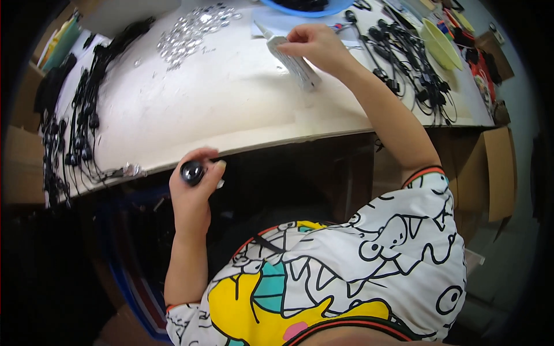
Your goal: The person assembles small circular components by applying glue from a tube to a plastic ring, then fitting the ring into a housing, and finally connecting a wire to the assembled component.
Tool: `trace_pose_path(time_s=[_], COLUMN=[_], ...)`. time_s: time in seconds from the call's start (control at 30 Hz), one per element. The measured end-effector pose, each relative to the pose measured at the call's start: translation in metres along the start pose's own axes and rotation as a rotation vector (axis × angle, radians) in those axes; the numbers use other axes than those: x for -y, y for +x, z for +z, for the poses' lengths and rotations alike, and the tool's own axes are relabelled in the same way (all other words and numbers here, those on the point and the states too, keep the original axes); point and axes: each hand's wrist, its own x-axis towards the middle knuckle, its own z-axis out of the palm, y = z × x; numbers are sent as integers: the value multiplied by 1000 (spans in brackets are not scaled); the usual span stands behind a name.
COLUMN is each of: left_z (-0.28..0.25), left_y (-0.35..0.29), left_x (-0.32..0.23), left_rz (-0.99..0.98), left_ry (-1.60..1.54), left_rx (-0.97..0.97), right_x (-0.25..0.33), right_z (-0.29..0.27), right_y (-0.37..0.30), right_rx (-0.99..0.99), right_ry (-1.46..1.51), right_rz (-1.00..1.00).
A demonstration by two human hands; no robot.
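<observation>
"Tube (300, 70), white with a pointed nozzle, slants over the far half of the table (231, 109), held by a worker's right hand (314, 46). Why there?"

"Thumb and fingers pinch it close to the nozzle end. That grip probably steadies the tip and leaves it uncovered, pointing far and left. Whether the near end touches the table, I cannot tell."

"And the left hand (195, 200)?"

"At the table's near edge, fingers curled around a black piece (191, 172). Its round, glossy end faces up, a hold that seems meant to keep that face free. A small pale bit shows beside the thumb; what it is, I cannot tell."

"The discs (190, 36) lie far and left, spread thin."

"Likely so that each can be picked up singly. The left cords (86, 104) run lengthwise along their side, perhaps to prevent tangles; the right cords (404, 63) lie more loosely."

"The count?"

"One tube, one black piece, two hands at work. One blue basin (306, 12) at the far edge, one yellow bowl (440, 43) at far right. Two groups of cords, too overlapped to number. Discs by the dozen, crowded past exact counting, with one lying apart to the left."
</observation>
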Motion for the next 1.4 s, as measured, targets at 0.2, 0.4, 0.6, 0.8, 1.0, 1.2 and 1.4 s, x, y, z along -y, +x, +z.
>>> trace_pose_path(time_s=[0.2, 0.4, 0.6, 0.8, 1.0, 1.2, 1.4], left_z=[-17, -35, -52, -56, -52, -49, -48], left_y=[-3, -22, -48, -55, -58, -57, -58], left_x=[8, 28, 40, 46, 48, 55, 60], left_rz=[63, 168, 213, 70, 94, 105, 129], left_ry=[95, 59, 219, 185, 285, 272, 255], left_rx=[35, 86, 63, 116, 161, 179, 185], right_x=[69, 69, 76, 65, 57, 52, 50], right_z=[88, 129, 152, 165, 167, 167, 166], right_y=[-113, -150, -172, -182, -186, -185, -186], right_rx=[171, 185, 113, 74, 63, 100, 150], right_ry=[304, 476, 226, 212, 278, 416, 439], right_rz=[-217, -240, -398, -539, -593, -580, -550])
